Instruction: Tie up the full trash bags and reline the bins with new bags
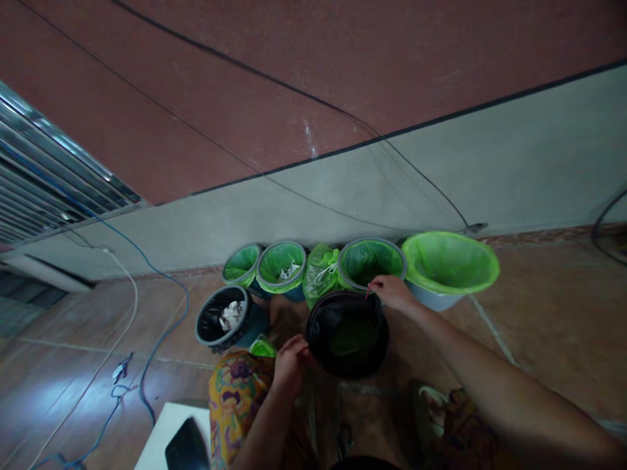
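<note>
In front of me stands a dark bin lined with a black bag [347, 336]; its inside looks dark green and shadowed. At its far right edge, my right hand [393, 292] is closed in a pinch on a thin red drawstring [368, 291]. My left hand [291, 362] is at the bin's left rim with its fingers curled together; what they pinch, if anything, is too dark to make out. Just behind the black-lined bin is a grey-rimmed bin with a green liner [372, 254]. Beside that sits a tied green bag with white strings [321, 271].
A wide bin with a bright green liner [450, 261] stands at right. Two green-lined bins [281, 261] [242, 261] stand along the wall, and a black-lined bin with crumpled white paper [230, 320] is at left. Cables [147, 372] cross the floor near a white surface [161, 440] bearing a dark device [187, 447].
</note>
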`<control>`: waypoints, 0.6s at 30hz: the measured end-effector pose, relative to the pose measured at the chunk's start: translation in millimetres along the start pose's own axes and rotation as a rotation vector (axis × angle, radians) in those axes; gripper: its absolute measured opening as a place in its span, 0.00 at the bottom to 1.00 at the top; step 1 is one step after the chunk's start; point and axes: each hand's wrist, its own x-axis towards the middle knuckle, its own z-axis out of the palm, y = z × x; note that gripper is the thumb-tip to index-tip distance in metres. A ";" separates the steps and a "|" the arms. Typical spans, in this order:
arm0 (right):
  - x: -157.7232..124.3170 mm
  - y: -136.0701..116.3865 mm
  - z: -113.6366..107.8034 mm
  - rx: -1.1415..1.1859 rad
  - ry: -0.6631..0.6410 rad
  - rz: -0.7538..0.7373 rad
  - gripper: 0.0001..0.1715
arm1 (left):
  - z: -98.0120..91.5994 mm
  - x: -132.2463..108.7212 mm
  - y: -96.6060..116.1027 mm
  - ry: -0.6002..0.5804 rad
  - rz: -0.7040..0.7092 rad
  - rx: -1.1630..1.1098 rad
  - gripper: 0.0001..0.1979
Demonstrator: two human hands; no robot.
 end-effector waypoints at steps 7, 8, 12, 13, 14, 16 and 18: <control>-14.2 -29.1 -3.9 0.322 -0.014 -0.181 0.23 | 25.6 -32.7 38.8 -0.235 0.148 -0.061 0.21; -16.7 -32.3 -3.2 0.390 -0.026 -0.188 0.23 | 29.9 -36.8 44.0 -0.265 0.174 -0.059 0.21; -22.5 -40.3 0.0 0.617 -0.072 -0.146 0.25 | 40.7 -38.4 54.3 -0.316 0.277 -0.029 0.23; -22.9 -41.3 0.7 0.664 -0.085 -0.128 0.25 | 41.1 -34.8 53.9 -0.313 0.296 -0.012 0.23; -23.0 -42.0 1.4 0.707 -0.103 -0.110 0.25 | 40.7 -30.3 52.8 -0.299 0.312 0.019 0.23; -23.0 -43.4 2.5 0.768 -0.152 -0.062 0.26 | 38.7 -21.2 50.1 -0.236 0.307 0.130 0.20; -23.6 -45.4 3.1 0.806 -0.193 -0.004 0.27 | 37.0 -15.8 48.9 -0.175 0.254 0.232 0.16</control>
